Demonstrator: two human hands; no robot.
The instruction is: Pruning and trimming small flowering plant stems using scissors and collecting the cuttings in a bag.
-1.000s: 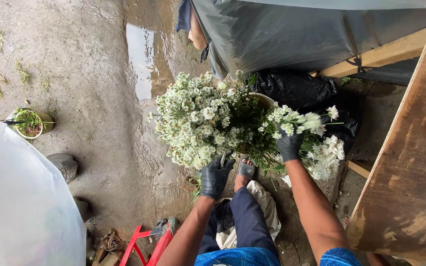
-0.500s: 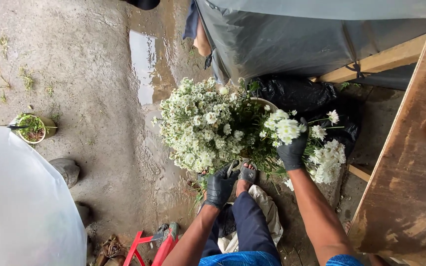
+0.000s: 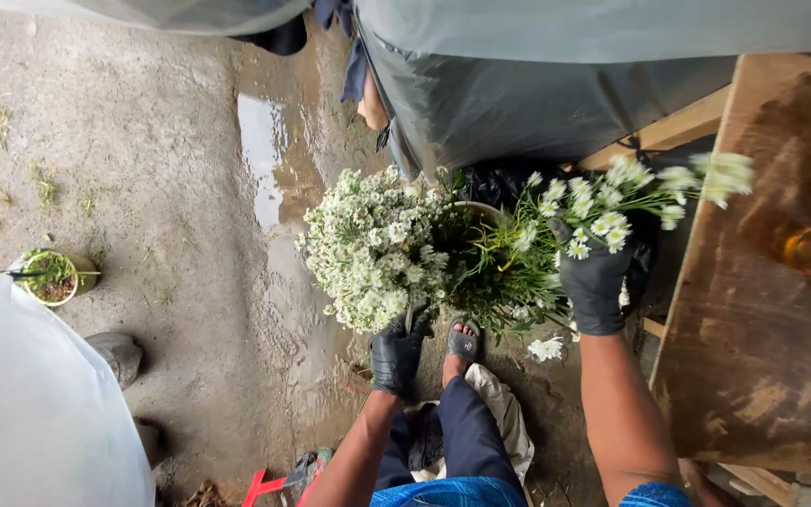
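White daisy-like flowers fill one large bunch standing in a pale bucket on the wet concrete floor, and a second, smaller bunch of white flowers is lifted off to the right toward the wooden desk. Both hands wear black gloves: the left hand has its fingers closed around the base of the large bunch, while the right hand has its fingers wrapped tight around the stems of the smaller bunch. One sandalled foot shows between the two arms, and one small pot of greenery sits well apart at the left.
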